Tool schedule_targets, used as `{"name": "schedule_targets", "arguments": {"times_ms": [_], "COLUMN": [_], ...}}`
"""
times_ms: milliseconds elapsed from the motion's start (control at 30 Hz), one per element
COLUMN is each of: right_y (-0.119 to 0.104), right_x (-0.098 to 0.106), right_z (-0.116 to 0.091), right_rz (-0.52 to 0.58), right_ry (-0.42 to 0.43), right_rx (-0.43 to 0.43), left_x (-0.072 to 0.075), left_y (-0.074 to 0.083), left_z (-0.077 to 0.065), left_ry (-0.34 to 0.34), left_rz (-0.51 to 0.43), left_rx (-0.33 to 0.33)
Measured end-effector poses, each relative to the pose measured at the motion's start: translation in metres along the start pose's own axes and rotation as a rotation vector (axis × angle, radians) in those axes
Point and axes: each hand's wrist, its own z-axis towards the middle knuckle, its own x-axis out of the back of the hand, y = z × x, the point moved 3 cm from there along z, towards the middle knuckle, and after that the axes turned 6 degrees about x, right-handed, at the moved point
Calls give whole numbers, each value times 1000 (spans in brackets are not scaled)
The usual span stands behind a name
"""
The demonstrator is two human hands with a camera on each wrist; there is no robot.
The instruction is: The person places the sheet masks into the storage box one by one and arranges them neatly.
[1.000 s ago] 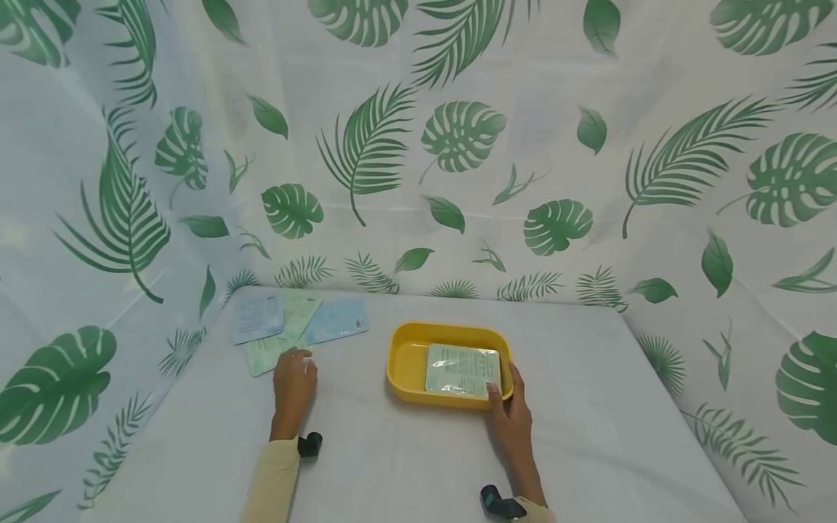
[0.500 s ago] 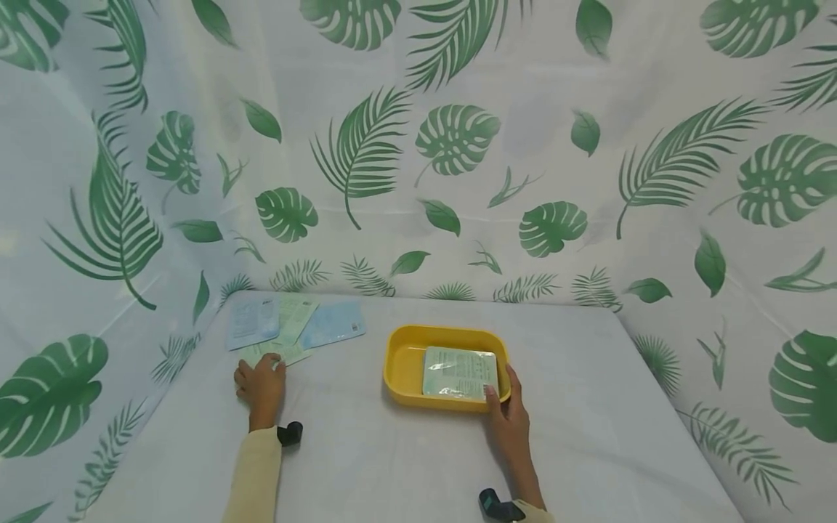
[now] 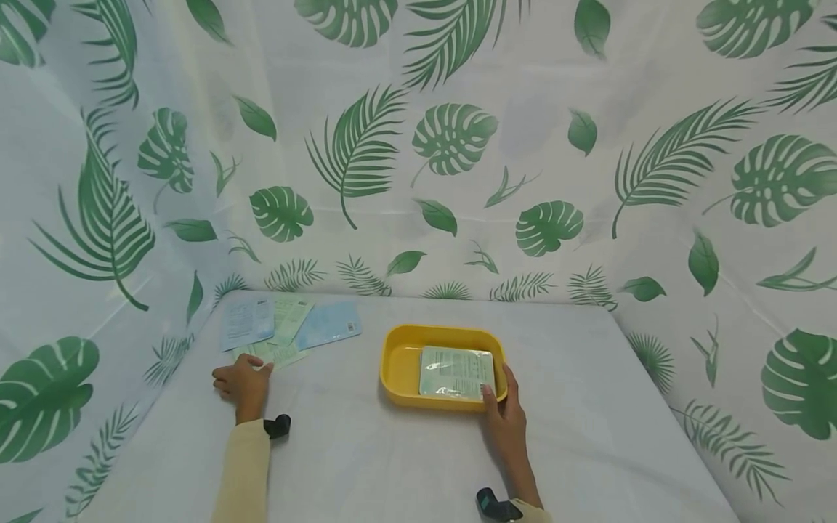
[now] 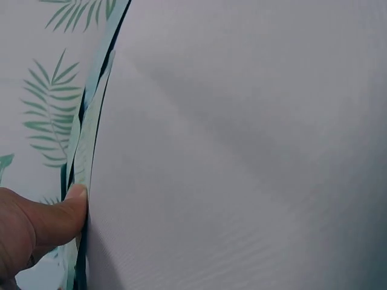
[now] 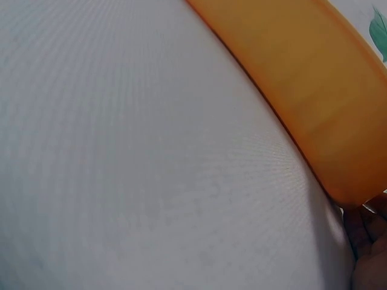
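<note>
My left hand (image 3: 244,385) is at the near edge of a flat green printed packet (image 3: 281,354), fingers bent and spread. In the left wrist view, the thumb (image 4: 66,217) touches the edge of a packet (image 4: 87,145), seen nearly edge-on. Behind it lie another green packet (image 3: 290,319), a pale blue one (image 3: 248,323) and a bluer one (image 3: 330,325), overlapping. My right hand (image 3: 506,421) grips the near right corner of a yellow tray (image 3: 400,370), thumb over the rim and fingers along the outer side. Inside the tray sits a green packet (image 3: 455,373), printed side up.
The white table (image 3: 353,450) meets a leaf-patterned cloth backdrop (image 3: 471,240) at the back and sides. Bare tabletop separates the packets from the tray. A small black wrist device (image 3: 277,426) sits on the left sleeve, and another device (image 3: 497,506) on the right.
My left hand has moved left along the near edge of the lower green packet, which now lies at a slightly different angle. The right hand keeps its hold on the tray.
</note>
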Motion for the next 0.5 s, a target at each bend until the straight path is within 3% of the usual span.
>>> {"name": "schedule_targets", "arguments": {"times_ms": [167,267,500], "right_y": [-2,-2,-4], "right_x": [-1,-1,-1], "right_z": [0,0,0], "right_rz": [9,12,10], "right_ry": [-5,-3,-13], "right_rx": [16,20,-1], "left_x": [6,9,15], "left_y": [-5,-9,-23], "left_z": [7,13,21], "left_ry": [-66,-151,-507], "left_rz": [103,107,96], "left_rx": [-33,-40,-9]}}
